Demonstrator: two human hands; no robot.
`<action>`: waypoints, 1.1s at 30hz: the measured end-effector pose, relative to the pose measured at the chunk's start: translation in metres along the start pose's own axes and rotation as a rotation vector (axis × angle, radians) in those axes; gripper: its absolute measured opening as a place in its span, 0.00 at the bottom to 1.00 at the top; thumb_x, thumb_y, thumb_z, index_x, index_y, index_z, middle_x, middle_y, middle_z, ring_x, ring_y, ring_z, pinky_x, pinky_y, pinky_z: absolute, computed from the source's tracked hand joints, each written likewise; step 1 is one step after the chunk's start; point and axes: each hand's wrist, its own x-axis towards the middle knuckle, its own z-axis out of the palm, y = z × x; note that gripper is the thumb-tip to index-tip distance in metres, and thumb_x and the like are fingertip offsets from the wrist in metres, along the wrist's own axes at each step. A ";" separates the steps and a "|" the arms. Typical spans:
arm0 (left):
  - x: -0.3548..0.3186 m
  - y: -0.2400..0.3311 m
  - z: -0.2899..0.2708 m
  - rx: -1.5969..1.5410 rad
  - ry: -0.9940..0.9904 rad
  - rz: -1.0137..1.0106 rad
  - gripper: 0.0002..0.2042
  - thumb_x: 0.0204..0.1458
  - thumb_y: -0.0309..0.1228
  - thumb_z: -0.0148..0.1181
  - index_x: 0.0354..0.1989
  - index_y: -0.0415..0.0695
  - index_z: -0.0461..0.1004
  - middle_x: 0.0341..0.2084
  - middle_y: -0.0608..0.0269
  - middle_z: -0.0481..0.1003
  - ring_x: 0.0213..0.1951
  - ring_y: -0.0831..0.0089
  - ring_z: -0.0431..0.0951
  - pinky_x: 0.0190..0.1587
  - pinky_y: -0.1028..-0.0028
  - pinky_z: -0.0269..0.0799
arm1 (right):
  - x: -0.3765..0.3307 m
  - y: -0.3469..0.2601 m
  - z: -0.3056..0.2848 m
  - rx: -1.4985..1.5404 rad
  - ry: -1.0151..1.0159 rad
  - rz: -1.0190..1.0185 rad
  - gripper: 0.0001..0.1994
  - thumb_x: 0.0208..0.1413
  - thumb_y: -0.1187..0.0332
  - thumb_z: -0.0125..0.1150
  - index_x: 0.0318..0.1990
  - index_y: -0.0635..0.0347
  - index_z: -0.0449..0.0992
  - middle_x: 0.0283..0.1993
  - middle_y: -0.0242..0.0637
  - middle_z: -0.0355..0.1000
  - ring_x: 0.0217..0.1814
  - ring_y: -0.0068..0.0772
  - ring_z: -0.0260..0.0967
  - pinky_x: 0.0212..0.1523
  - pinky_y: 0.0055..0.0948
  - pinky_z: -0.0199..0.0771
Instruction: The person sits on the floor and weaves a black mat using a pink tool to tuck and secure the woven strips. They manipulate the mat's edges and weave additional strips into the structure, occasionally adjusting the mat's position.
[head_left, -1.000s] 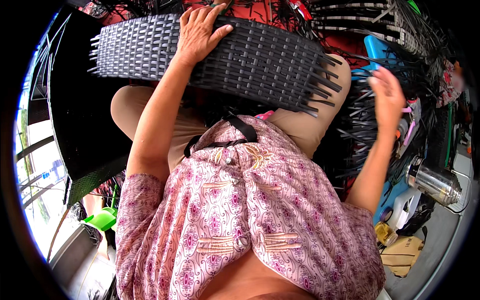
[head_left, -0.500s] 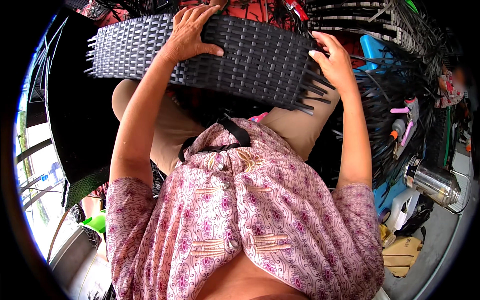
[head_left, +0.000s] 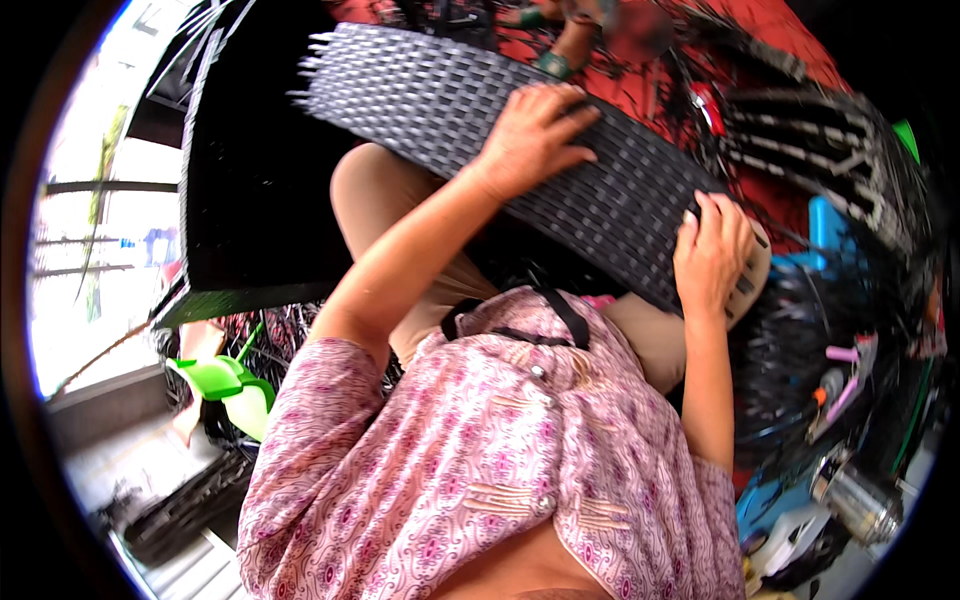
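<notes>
A long dark grey woven plastic strip panel lies slantwise over my knees, from the upper left down to the right. Loose strip ends stick out at its far left end. My left hand rests on top of its middle, fingers spread and thumb apart. At the right end, my right hand has its fingers bent over the panel's edge. The panel's underside is hidden, and that right end is slightly blurred.
Black strips heap at my right, with pink-handled pliers and a metal flask. A big black panel stands left, near a green plastic seat. Another person's limb shows beyond, over red flooring.
The view has turned, so the woven panel now slants down to the right. My left hand has shifted along it toward the right end; my right hand stays at that end.
</notes>
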 end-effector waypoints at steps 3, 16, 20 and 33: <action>-0.005 0.010 0.007 0.060 0.020 -0.006 0.26 0.48 0.43 0.72 0.57 0.51 0.79 0.59 0.59 0.72 0.64 0.59 0.69 0.68 0.55 0.60 | -0.003 -0.011 0.002 0.028 0.051 -0.044 0.14 0.57 0.70 0.65 0.51 0.54 0.79 0.53 0.35 0.73 0.59 0.43 0.69 0.60 0.47 0.66; -0.068 0.060 -0.012 -0.091 0.013 -0.303 0.27 0.53 0.33 0.69 0.63 0.47 0.73 0.66 0.55 0.67 0.69 0.56 0.64 0.70 0.56 0.56 | 0.167 -0.059 0.067 0.447 -0.232 -0.178 0.20 0.63 0.54 0.62 0.53 0.61 0.80 0.50 0.48 0.79 0.55 0.52 0.75 0.56 0.45 0.73; -0.129 0.066 -0.029 -0.254 0.367 -0.910 0.26 0.57 0.32 0.66 0.63 0.38 0.69 0.62 0.45 0.68 0.62 0.52 0.70 0.65 0.58 0.65 | 0.190 -0.080 0.106 0.550 -0.699 0.017 0.35 0.58 0.38 0.57 0.57 0.61 0.79 0.58 0.54 0.77 0.62 0.55 0.73 0.64 0.44 0.69; -0.131 0.028 -0.047 -1.197 0.569 -1.675 0.29 0.65 0.40 0.61 0.71 0.47 0.61 0.66 0.58 0.66 0.64 0.55 0.67 0.58 0.58 0.73 | 0.180 -0.087 0.127 0.920 -0.947 0.094 0.24 0.58 0.51 0.64 0.41 0.70 0.79 0.33 0.35 0.75 0.39 0.24 0.69 0.45 0.29 0.69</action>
